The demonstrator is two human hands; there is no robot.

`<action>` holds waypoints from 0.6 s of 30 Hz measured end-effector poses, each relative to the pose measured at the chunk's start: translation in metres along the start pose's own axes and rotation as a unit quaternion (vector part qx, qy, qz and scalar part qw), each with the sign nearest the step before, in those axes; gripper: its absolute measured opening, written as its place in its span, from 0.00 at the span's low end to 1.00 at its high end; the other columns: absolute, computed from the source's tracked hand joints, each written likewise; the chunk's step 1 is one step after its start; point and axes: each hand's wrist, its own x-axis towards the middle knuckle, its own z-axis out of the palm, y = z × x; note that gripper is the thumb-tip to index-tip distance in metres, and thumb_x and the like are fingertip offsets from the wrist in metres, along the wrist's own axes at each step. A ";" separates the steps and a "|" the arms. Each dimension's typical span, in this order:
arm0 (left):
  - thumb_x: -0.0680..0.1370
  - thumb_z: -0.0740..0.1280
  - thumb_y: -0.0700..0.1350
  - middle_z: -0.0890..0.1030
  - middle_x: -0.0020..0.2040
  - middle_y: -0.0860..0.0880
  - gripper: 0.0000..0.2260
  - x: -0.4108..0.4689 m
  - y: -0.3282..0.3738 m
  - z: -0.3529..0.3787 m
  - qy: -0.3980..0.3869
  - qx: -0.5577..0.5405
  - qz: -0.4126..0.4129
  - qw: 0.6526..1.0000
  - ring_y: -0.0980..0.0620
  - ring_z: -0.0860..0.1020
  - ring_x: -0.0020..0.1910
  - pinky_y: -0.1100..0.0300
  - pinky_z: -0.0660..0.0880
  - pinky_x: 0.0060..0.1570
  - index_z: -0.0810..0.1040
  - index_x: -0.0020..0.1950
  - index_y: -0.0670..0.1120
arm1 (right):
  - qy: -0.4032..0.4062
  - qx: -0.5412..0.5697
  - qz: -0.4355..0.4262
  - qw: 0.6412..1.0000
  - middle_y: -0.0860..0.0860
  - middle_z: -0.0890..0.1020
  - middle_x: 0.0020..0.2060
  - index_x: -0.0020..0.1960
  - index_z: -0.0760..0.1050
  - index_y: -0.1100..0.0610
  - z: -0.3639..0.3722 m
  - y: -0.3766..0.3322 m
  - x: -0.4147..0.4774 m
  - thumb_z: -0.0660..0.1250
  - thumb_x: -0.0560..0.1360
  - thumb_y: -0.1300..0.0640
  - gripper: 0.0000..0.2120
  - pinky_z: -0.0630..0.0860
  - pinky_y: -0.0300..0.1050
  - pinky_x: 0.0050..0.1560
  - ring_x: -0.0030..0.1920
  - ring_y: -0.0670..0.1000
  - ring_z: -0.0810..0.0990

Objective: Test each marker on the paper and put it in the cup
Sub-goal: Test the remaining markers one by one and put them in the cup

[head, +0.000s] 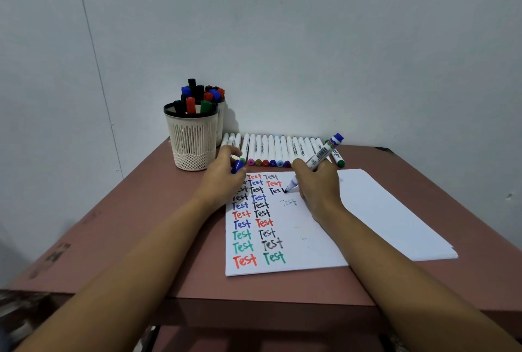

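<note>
**Blue marker mid-word, cup at ten o'clock**

The right hand (319, 182) grips a white-barrelled blue marker (320, 153). Its tip touches the white paper sheet (299, 241) at the unfinished third-row word. The barrel slants from the tip at seven o'clock to the tail at one o'clock.

The left hand (223, 179) pinches the blue cap (238, 166). It sits just beside the cream slotted plastic cup with a black rim (193, 139), so it is the nearer hand.

From the right hand the cup stands at ten o'clock, crowded with markers. A row of white markers (271, 148) lies at twelve o'clock. Capped and lifted, the marker should have open room above the reddish-brown bench (127, 224).
</note>
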 end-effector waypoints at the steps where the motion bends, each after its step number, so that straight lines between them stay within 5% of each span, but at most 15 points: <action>1: 0.79 0.62 0.41 0.72 0.48 0.50 0.13 0.000 0.000 0.000 0.000 0.000 0.001 1.000 0.52 0.73 0.45 0.57 0.72 0.47 0.67 0.62 0.45 | -0.002 0.000 0.000 1.000 0.47 0.75 0.19 0.38 0.68 0.63 0.000 0.000 0.000 0.63 0.71 0.61 0.06 0.79 0.53 0.43 0.32 0.54 0.77; 7: 0.78 0.62 0.40 0.72 0.49 0.49 0.13 0.001 -0.001 0.001 0.001 0.000 0.002 1.000 0.51 0.73 0.46 0.59 0.71 0.46 0.67 0.62 0.45 | 0.003 0.023 0.006 1.000 0.59 0.81 0.31 0.40 0.71 0.66 -0.001 -0.001 -0.002 0.63 0.71 0.61 0.08 0.68 0.45 0.34 0.27 0.49 0.71; 11: 0.78 0.62 0.41 0.72 0.49 0.50 0.12 0.001 -0.001 0.001 -0.002 0.002 0.000 1.000 0.51 0.73 0.46 0.59 0.71 0.46 0.67 0.62 0.46 | -0.005 0.013 -0.009 1.000 0.50 0.79 0.23 0.42 0.72 0.71 0.000 0.000 -0.001 0.64 0.69 0.60 0.12 0.78 0.53 0.40 0.38 0.61 0.82; 14: 0.78 0.62 0.41 0.73 0.50 0.49 0.13 0.001 -0.001 0.000 -0.003 0.003 0.000 1.000 0.50 0.74 0.47 0.57 0.72 0.48 0.67 0.62 0.46 | 0.004 0.014 -0.009 1.000 0.47 0.77 0.20 0.39 0.70 0.64 0.000 0.000 -0.002 0.63 0.71 0.62 0.05 0.78 0.51 0.42 0.34 0.55 0.78; 18: 0.77 0.64 0.41 0.74 0.50 0.48 0.14 0.001 -0.001 0.000 0.004 -0.007 0.000 1.000 0.51 0.74 0.48 0.59 0.71 0.46 0.67 0.62 0.45 | 0.005 0.070 0.016 0.997 0.47 0.76 0.21 0.34 0.68 0.61 -0.004 -0.006 -0.003 0.61 0.73 0.63 0.08 0.67 0.42 0.31 0.27 0.49 0.68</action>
